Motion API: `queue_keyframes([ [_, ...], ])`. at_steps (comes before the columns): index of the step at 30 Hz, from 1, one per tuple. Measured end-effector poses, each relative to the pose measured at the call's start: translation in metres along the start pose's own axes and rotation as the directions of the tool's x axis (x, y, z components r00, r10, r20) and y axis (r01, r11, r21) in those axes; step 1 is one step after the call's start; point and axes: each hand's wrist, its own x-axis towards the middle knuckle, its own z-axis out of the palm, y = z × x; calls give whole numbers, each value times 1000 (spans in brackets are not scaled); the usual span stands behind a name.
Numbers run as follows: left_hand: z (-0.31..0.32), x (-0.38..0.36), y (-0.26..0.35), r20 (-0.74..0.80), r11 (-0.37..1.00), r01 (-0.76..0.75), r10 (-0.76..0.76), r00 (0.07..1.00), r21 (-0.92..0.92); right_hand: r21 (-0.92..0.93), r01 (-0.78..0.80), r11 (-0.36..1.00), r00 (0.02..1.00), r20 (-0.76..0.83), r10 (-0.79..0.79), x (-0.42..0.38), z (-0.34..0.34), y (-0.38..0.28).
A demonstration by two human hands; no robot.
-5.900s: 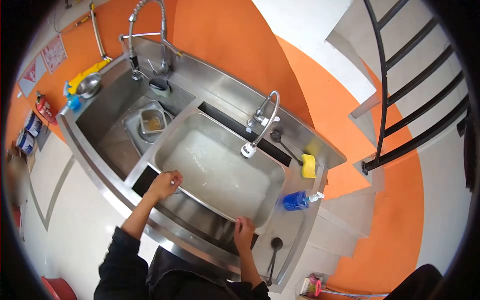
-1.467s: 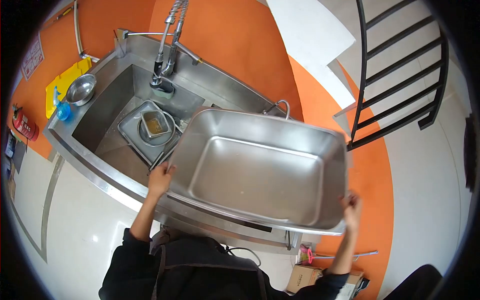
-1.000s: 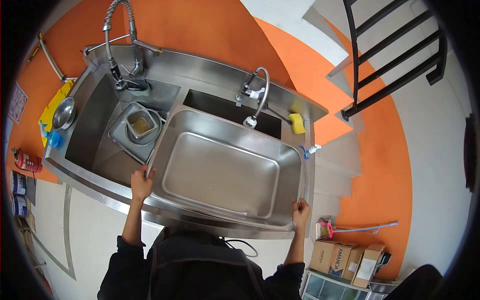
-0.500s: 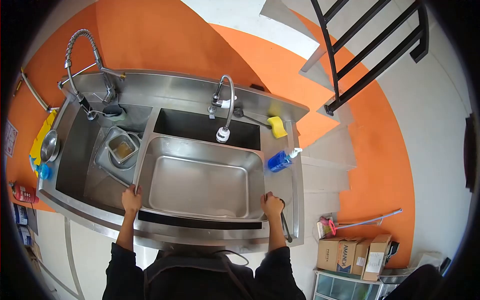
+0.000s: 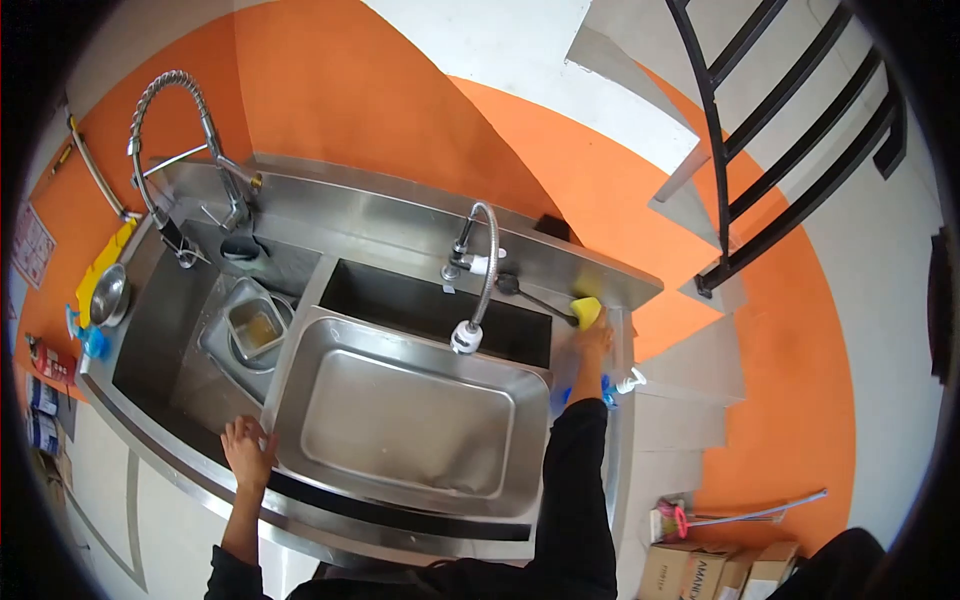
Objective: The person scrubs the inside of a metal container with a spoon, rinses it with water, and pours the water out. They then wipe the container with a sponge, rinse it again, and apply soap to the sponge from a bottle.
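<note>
Our left hand (image 5: 247, 447) grips the pan (image 5: 410, 420), which rests empty across the right basin, while our right hand (image 5: 594, 338) closes on the yellow sponge (image 5: 586, 310) at the back ledge (soap bottle (image 5: 620, 385) beside it). Scrubbing not yet begun.

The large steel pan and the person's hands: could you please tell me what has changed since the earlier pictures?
The right hand has let go of the large steel pan and reached back to the yellow sponge. The pan, lifted earlier, now rests across the right basin. The left hand still holds its left rim.
</note>
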Motion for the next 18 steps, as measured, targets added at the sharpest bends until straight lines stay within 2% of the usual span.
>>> queue_keyframes([
  [2, 10, 2, -6, -20, 998, -52, 52, 998, -28, -70, -164, 984, 945, 275, 177, 0, -14, -9],
  [4, 15, 1, -13, -81, 988, -137, 131, 988, -67, -90, -262, 961, 932, 236, 276, 10, 8, -12],
  [5, 16, 2, -20, -47, 982, -179, 177, 983, -53, -92, -327, 941, 917, 209, 339, 10, 13, -14],
  [6, 16, 4, -23, -36, 973, -160, 156, 987, -164, -96, -393, 915, 897, 179, 404, 5, 14, -12],
  [9, 38, 8, -41, -2, 891, -90, 99, 995, -446, 89, -340, 936, 935, -77, 346, -20, -4, -12],
  [10, 49, 5, -47, 58, 844, -36, 80, 995, -535, 436, -389, 812, 918, 106, 383, -34, -17, -10],
  [11, 61, 4, -54, 122, 788, 24, 65, 990, -615, 700, -445, 559, 892, 292, 345, -49, -33, -7],
  [12, 65, 4, -58, 186, 724, 88, 57, 981, -684, 839, -499, 218, 860, 450, 239, -68, -50, -5],
  [13, 56, 5, -49, 165, 775, 82, 30, 986, -626, 832, -555, -1, 832, 554, 29, -92, -63, 2],
  [14, 44, 8, -40, 225, 789, 149, -14, 974, -596, 757, -619, -212, 785, 586, -200, -116, -77, 5],
  [16, 23, 8, -30, 339, 811, 272, -97, 936, -517, 589, -706, -394, 699, 489, -521, -170, -110, -8],
  [18, 31, 6, -33, 177, 877, 142, -67, 982, -459, 470, -778, -418, 617, 445, -649, -214, -132, -21],
])
